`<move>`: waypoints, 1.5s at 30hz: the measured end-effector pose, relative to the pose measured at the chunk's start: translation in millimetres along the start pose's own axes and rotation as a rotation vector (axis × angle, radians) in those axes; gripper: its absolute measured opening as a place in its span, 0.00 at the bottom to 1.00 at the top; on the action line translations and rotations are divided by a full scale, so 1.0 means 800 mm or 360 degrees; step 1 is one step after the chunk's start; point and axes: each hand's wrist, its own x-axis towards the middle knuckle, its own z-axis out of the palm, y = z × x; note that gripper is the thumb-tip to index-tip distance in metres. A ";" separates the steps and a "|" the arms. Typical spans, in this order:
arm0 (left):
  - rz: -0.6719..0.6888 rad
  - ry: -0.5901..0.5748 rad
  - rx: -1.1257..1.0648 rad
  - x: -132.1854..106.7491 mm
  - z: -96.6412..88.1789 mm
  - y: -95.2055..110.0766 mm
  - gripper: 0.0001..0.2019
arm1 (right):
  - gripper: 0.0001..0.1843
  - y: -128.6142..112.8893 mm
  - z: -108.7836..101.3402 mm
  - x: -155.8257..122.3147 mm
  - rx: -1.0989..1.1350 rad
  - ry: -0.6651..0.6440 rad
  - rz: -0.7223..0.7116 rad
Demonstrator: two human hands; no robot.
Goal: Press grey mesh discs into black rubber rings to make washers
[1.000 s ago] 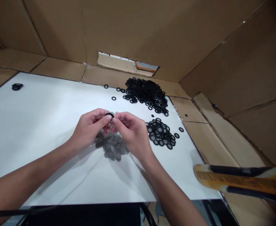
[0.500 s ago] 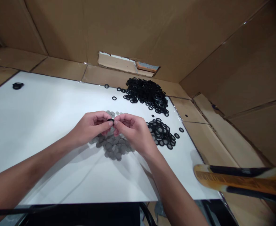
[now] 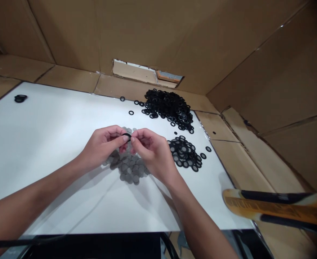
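Observation:
My left hand (image 3: pixel 106 143) and my right hand (image 3: pixel 151 149) meet over the white table. Between their fingertips they pinch one black ring washer (image 3: pixel 127 135), tilted, its centre partly hidden by the thumbs. Under the hands lies a pile of thin grey mesh discs (image 3: pixel 133 169). Right of my right hand is a heap of black rings with grey discs in them (image 3: pixel 187 151). Farther back rises a larger heap of plain black rings (image 3: pixel 166 104).
Cardboard walls (image 3: pixel 153 36) with a cut slot (image 3: pixel 144 73) enclose the white table (image 3: pixel 53 122). A few black rings (image 3: pixel 20 98) lie at the far left corner. A yellow and black object (image 3: pixel 272 207) juts in at the right. Loose rings (image 3: pixel 131 112) lie near the back edge.
Both hands have risen slightly, still pinching the ring. The ring is turned a little, showing more of its face. The heaps look the same.

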 end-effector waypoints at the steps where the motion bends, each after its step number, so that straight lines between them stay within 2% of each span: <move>1: -0.0006 0.0017 -0.0031 0.000 0.000 -0.001 0.08 | 0.05 0.001 0.001 0.000 0.0004 0.0009 0.0006; 6: 0.0008 0.0035 -0.0180 0.001 0.001 -0.005 0.08 | 0.07 0.000 0.006 0.002 0.0134 0.0033 0.0031; 15: -0.0023 -0.0169 0.0054 0.003 -0.009 0.004 0.08 | 0.05 -0.005 -0.003 0.004 0.0152 -0.0061 0.0180; 23: 0.0042 -0.0287 0.0044 0.002 -0.012 0.003 0.08 | 0.02 -0.009 -0.002 0.006 0.0262 -0.0107 0.0244; 31: 0.0077 -0.0205 -0.0056 0.000 -0.009 -0.002 0.07 | 0.04 -0.007 0.007 0.001 0.0258 0.0005 0.0051; 42: 0.0059 0.0038 -0.0203 -0.001 0.000 -0.006 0.07 | 0.06 0.000 0.008 0.004 0.0269 0.0050 0.0038; 45: 0.0049 0.0048 -0.0210 0.001 0.001 -0.007 0.07 | 0.07 -0.001 0.011 0.004 0.0242 0.0072 0.0035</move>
